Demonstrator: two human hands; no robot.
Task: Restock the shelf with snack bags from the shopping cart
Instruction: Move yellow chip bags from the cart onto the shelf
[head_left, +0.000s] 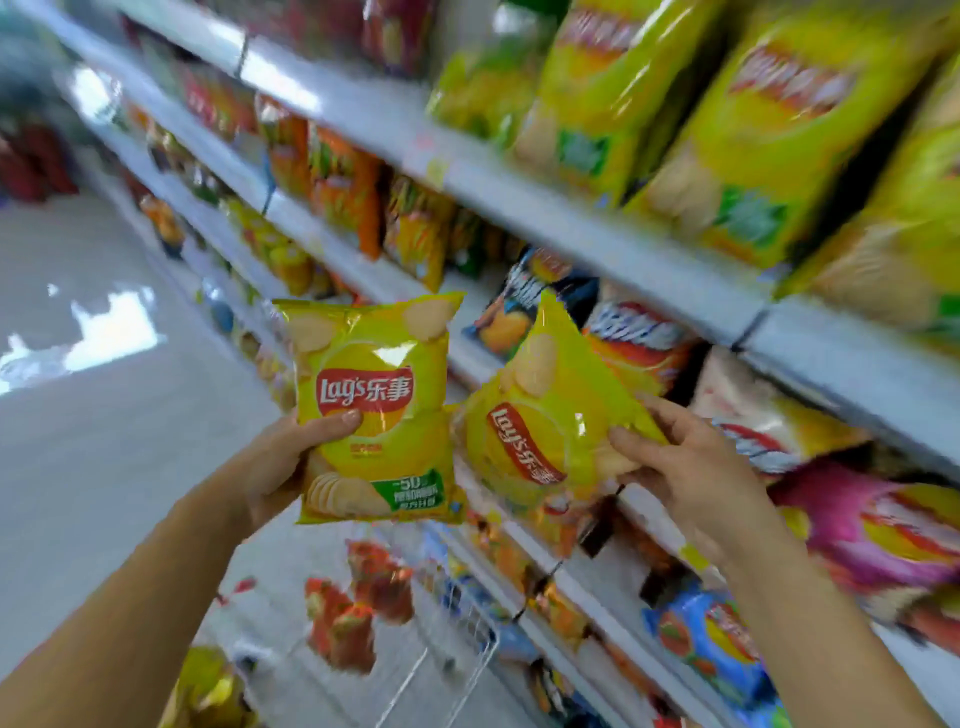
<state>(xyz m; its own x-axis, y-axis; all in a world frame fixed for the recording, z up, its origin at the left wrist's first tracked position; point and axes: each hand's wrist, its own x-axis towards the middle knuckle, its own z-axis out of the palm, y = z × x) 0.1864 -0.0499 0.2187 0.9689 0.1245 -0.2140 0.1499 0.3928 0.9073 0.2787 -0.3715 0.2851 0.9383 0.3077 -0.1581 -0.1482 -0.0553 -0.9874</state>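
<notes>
Left grip (280, 462) holds one yellow chip bag (374, 410) upright, logo to camera: thumb across the front, fingers hidden behind. Right grip (691, 462) pinches a second yellow bag (545, 431) at its right edge, thumb on front; this bag is tilted w/ one corner up. The two bags meet edge to edge, maybe overlapping. Both are in the air in front of the shelf (571, 223), neither resting on it yet.

Progress, my read: mid-task. These two are out of the shopping cart (457, 623) but not placed. The cart below has red bags (358, 608) and at least one yellow pack (208, 686), so more trips are left. The upper tier already carries big yellow-green bags (769, 130), approx. the same colouring; that could be the target row, not sure.

Hard to see: shelves are heavily blurred, so price tags and most labels are unreadable and I can't spot an open slot. The cart is partly covered by arms and bags and cut at the bottom edge, so no count of what's left.
</notes>
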